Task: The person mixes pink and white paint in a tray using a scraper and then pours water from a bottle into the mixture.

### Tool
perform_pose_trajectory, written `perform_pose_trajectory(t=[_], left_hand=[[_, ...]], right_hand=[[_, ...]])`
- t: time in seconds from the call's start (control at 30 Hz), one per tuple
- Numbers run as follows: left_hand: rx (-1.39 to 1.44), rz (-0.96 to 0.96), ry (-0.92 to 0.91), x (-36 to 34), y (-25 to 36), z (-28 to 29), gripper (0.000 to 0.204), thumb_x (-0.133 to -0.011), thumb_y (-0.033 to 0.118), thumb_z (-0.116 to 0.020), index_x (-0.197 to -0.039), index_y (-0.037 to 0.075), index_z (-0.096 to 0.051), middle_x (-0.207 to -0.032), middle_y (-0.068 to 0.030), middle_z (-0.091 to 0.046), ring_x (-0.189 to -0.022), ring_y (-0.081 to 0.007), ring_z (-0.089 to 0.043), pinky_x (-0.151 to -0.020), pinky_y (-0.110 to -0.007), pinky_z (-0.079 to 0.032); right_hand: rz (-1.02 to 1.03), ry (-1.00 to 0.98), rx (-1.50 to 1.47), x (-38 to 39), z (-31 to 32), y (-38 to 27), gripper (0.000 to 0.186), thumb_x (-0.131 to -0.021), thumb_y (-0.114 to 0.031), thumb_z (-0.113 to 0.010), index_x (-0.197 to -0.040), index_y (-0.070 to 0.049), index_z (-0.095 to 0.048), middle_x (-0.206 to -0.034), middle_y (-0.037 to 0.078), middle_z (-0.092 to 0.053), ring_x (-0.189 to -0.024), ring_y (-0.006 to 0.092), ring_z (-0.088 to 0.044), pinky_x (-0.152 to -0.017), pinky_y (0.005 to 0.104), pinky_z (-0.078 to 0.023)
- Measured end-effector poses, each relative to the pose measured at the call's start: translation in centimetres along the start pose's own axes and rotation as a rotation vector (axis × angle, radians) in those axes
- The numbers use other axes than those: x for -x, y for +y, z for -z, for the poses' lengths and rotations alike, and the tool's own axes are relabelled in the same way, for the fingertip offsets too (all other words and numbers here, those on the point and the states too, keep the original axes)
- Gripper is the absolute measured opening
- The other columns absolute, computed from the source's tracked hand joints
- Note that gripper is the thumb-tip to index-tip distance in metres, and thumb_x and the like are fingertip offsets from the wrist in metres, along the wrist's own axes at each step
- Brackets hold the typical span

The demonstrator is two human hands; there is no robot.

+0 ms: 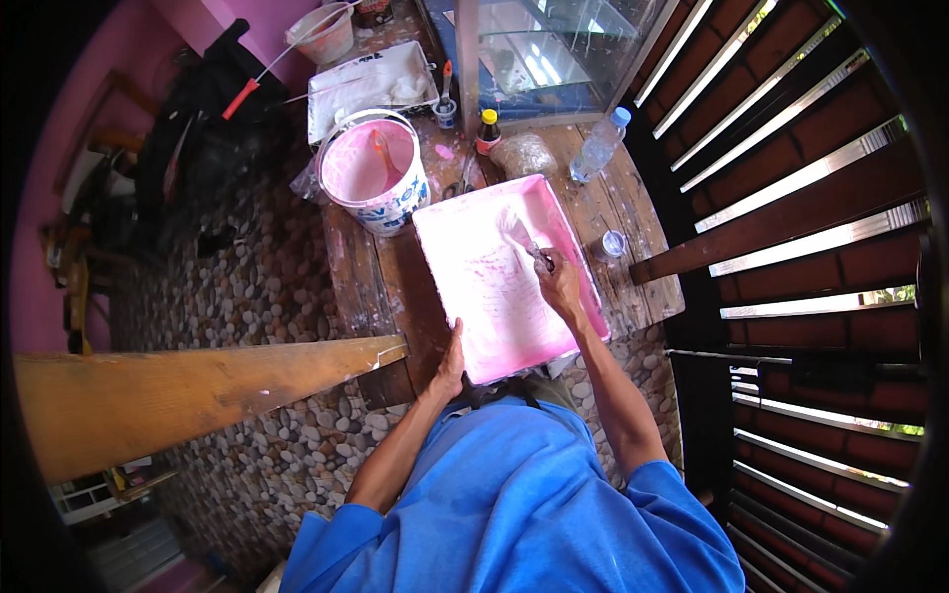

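A white paint tray (473,296), coated in pink and white paint, lies slanted on the wooden table in front of me. My right hand (560,285) is closed around the handle of a paintbrush (514,228), whose pale, paint-covered bristles rest in the upper part of the tray. At the tray's lower left side, my left hand (451,365) holds the edge; some of its fingers are hidden. Left of the tray stands a white paint bucket (393,210), pink inside, with an orange-handled brush (382,148) in it.
Behind the tray are a small yellow-capped bottle (488,130), a clear bag (525,153) and a blue-capped water bottle (599,146). A small clear cup (612,243) stands right of it. A wooden beam (217,395) juts in from the left. Dark slats (791,227) close off the right.
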State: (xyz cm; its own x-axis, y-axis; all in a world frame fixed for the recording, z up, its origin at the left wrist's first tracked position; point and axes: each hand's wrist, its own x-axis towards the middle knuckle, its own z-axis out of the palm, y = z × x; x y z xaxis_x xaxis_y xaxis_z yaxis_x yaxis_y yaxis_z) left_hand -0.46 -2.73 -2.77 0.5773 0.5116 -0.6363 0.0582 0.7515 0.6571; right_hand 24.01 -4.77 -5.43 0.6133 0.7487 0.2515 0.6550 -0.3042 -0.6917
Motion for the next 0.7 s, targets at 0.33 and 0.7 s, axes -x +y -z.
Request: perform_pose_trajectory(t=[0.33, 0.7], left_hand=[[-0.026, 0.085, 0.073, 0.7, 0.9, -0.5, 0.091, -0.089, 0.067, -0.037, -0.148, 0.003, -0.011, -0.154, -0.011, -0.018, -0.14, -0.0217, -0.02, -0.114, -0.036, -0.017], [-0.036, 0.028, 0.119, 0.6, 0.9, -1.0, 0.084, -0.092, 0.062, -0.037, -0.148, 0.003, -0.014, -0.154, -0.0095, -0.017, -0.14, -0.0198, -0.019, -0.114, -0.035, -0.016]], right_hand=[[-0.224, -0.113, -0.21, 1.4, -2.4, 0.4, 0.029, -0.083, -0.02, -0.063, -0.108, -0.008, -0.057, -0.075, 0.019, -0.063, -0.068, 0.0312, -0.063, -0.062, 0.0405, -0.047], [-0.217, -0.135, -0.237, 1.7, -4.6, -2.8, 0.028, -0.084, -0.017, -0.063, -0.11, -0.007, -0.057, -0.068, 0.016, -0.061, -0.061, 0.0277, -0.059, -0.058, 0.04, -0.045]])
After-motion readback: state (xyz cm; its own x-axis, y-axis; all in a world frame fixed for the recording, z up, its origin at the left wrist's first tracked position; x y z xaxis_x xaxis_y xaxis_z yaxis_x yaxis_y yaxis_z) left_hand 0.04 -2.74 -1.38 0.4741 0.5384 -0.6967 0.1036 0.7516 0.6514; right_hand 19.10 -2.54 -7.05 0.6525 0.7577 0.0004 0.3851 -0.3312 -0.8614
